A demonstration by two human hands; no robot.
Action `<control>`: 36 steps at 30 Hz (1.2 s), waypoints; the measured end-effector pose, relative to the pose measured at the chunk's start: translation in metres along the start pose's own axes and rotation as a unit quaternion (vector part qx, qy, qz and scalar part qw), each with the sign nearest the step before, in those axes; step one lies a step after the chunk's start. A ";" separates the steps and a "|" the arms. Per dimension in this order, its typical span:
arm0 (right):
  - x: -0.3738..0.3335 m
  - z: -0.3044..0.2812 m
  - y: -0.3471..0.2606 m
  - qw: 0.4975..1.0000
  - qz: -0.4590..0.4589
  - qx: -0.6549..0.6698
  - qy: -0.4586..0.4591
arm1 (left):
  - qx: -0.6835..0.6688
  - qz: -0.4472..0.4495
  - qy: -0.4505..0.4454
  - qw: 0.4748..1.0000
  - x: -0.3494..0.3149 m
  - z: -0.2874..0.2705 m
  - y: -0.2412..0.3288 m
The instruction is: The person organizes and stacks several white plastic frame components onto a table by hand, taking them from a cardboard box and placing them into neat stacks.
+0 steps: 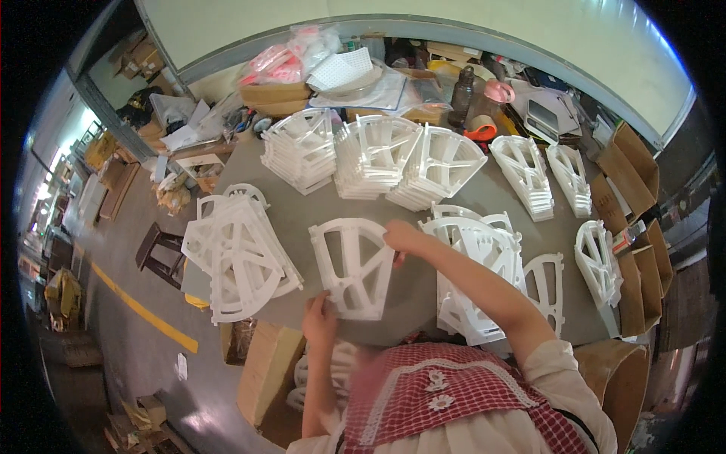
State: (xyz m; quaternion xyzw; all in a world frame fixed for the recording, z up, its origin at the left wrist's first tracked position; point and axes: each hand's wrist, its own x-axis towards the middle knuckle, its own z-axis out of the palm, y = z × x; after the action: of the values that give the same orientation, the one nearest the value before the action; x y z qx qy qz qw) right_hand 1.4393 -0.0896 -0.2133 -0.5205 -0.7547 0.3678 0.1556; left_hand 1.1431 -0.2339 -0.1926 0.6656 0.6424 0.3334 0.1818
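Observation:
A white fan-shaped plastic frame (358,295) with several cut-out windows is held between my two hands over the grey table, wide curved end away from me. My right hand (404,237) is closed on its upper right edge. Lower down, my left hand (319,319) pinches the lower left edge near the table's front. Beside it on the left lies a loose, crossed pile of similar frames (243,261). Another pile of frames (480,250) sits to the right, partly under my right forearm. Whether the held frame touches the tabletop, I cannot tell.
Neat stacks of frames (374,155) line the table's far side, with smaller stacks (523,174) at the right. Cardboard boxes (639,284) stand along the right edge. Bottles, orange tape (481,129) and bags crowd the back. An open carton (268,374) is below the front edge.

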 end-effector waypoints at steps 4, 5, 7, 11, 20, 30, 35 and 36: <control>0.014 0.007 0.040 0.986 -0.073 -0.150 0.014 | 0.013 0.006 -0.018 1.000 0.006 0.005 0.004; 0.018 0.006 0.028 0.971 -0.121 -0.205 0.001 | 0.024 -0.002 -0.013 1.000 0.003 0.000 0.001; 0.019 -0.004 0.025 0.943 -0.190 -0.270 -0.047 | 0.031 0.004 0.000 1.000 0.000 -0.002 -0.003; 0.014 0.001 0.026 0.999 -0.017 -0.026 -0.029 | 0.020 0.021 0.000 1.000 0.003 0.010 -0.014; -0.017 -0.018 -0.052 0.986 0.156 -0.058 -0.019 | -0.007 0.003 -0.005 1.000 0.003 0.007 0.009; -0.177 -0.042 -0.118 0.891 0.070 -0.415 0.170 | 0.033 -0.010 -0.004 0.999 -0.008 -0.005 0.015; -0.222 -0.026 -0.102 0.913 0.108 -0.324 0.225 | 0.036 0.041 -0.012 0.998 0.002 -0.013 0.066; -0.225 -0.028 -0.100 0.913 0.102 -0.316 0.236 | 0.036 0.061 -0.025 0.997 0.005 -0.010 0.072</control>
State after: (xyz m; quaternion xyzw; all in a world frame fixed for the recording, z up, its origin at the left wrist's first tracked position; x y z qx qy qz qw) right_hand 1.4813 -0.3000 -0.0893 -0.6881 -0.7158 -0.0100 0.1187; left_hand 1.1888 -0.2387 -0.1368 0.7179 0.6075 0.3036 0.1527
